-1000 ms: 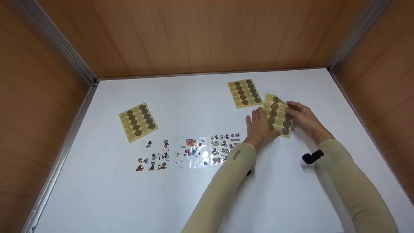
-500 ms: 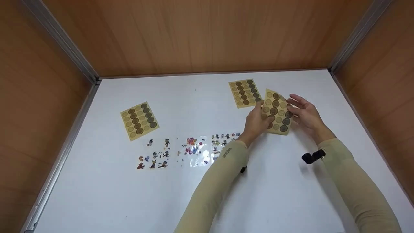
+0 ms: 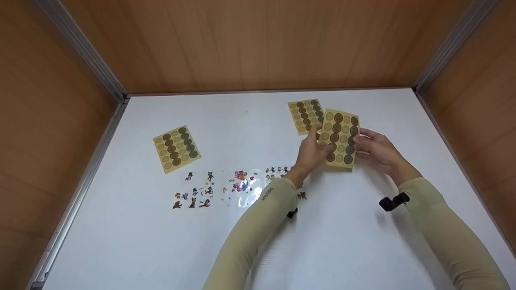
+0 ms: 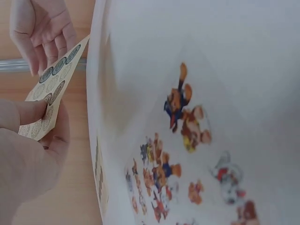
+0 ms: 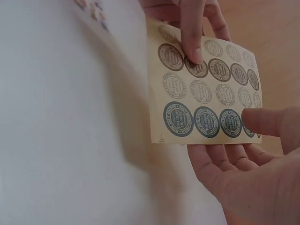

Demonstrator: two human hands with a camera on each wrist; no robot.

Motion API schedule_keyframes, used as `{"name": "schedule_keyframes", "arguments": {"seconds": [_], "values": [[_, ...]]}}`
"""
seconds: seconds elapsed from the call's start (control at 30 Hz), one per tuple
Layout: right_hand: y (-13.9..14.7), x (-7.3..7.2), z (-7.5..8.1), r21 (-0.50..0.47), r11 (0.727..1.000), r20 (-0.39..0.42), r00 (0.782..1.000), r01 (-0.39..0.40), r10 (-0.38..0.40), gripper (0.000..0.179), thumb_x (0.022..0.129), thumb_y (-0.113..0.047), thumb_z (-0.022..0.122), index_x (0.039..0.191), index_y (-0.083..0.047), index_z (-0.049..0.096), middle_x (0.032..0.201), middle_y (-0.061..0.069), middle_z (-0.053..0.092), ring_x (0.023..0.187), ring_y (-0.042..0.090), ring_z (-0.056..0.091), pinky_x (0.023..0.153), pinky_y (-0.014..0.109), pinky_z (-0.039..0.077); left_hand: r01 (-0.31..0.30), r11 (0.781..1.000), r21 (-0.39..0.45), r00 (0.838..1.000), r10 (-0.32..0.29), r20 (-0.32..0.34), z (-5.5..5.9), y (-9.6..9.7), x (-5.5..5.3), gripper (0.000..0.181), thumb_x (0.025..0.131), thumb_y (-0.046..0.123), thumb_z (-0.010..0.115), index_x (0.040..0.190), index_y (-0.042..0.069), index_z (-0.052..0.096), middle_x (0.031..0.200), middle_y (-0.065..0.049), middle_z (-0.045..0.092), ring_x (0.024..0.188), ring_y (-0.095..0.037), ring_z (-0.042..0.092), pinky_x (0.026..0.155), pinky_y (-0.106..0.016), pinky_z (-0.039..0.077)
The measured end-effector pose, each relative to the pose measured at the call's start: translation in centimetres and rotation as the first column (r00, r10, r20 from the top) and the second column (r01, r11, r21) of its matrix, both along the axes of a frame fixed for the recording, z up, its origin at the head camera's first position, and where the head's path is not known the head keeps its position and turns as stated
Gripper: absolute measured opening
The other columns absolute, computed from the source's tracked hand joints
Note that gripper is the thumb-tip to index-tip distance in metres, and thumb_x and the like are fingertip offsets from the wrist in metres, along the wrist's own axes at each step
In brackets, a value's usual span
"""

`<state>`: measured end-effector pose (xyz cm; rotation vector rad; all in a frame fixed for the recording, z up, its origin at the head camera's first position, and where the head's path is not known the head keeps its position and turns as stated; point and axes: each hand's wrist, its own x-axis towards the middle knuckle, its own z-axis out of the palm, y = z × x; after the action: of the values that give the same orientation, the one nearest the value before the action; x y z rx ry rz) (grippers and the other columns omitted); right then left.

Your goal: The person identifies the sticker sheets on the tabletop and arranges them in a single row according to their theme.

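Observation:
A tan sticker sheet [image 3: 339,139] with rows of round seal stickers is raised off the white table. My left hand [image 3: 311,153] pinches its left side, thumb on the printed face and fingers behind. At its right edge is my right hand [image 3: 381,151]; in the right wrist view the thumb [image 5: 262,121] overlaps the front while the fingers [image 5: 220,157] go behind the lower edge. The left wrist view shows the sheet [image 4: 51,91] almost edge-on. Partly covered by the raised sheet, a matching sheet [image 3: 302,114] lies flat on the table.
Another round-sticker sheet [image 3: 176,149] lies at the table's left. Transparent sheets of cartoon stickers [image 3: 240,187] spread across the middle, partly hidden by the left sleeve [image 3: 258,221]. Wooden panels [image 3: 258,44] enclose the back and sides. A black wrist camera [image 3: 393,202] sits at the right cuff.
The sheet has been lifted from the table, turned more upright and shifted left. My left hand has gone from lying flat on it to pinching its side. The right hand stays at its right edge.

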<state>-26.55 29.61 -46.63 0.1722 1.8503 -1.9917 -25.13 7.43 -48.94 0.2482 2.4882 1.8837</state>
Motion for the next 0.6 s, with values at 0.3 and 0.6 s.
{"name": "schedule_keyframes", "arguments": {"seconds": [0.3, 0.6], "values": [[-0.5, 1.6, 0.7, -0.012, 0.999, -0.09, 0.995, -0.049, 0.048, 0.038, 0.098, -0.007, 0.067, 0.133, -0.008, 0.051, 0.105, 0.004, 0.072, 0.094, 0.019, 0.071, 0.082, 0.034, 0.061, 0.125, 0.971, 0.206, 0.989, -0.137, 0.047, 1.3, -3.1, 2.5, 0.048, 0.094, 0.004, 0.07, 0.137, 0.013, 0.051, 0.103, -0.004, 0.063, 0.08, -0.019, 0.07, 0.07, -0.03, 0.062], [-0.9, 3.2, 0.8, 0.084, 0.988, -0.13, 0.982, -0.129, 0.139, 0.04, 0.097, -0.012, 0.07, 0.132, -0.005, 0.051, 0.109, 0.005, 0.071, 0.094, 0.019, 0.07, 0.081, 0.035, 0.061, 0.138, 0.922, 0.363, 0.942, -0.235, 0.239, 2.1, -5.2, 4.0, 0.037, 0.098, -0.002, 0.062, 0.133, 0.008, 0.06, 0.106, -0.01, 0.067, 0.091, -0.024, 0.072, 0.075, -0.037, 0.063]]}}
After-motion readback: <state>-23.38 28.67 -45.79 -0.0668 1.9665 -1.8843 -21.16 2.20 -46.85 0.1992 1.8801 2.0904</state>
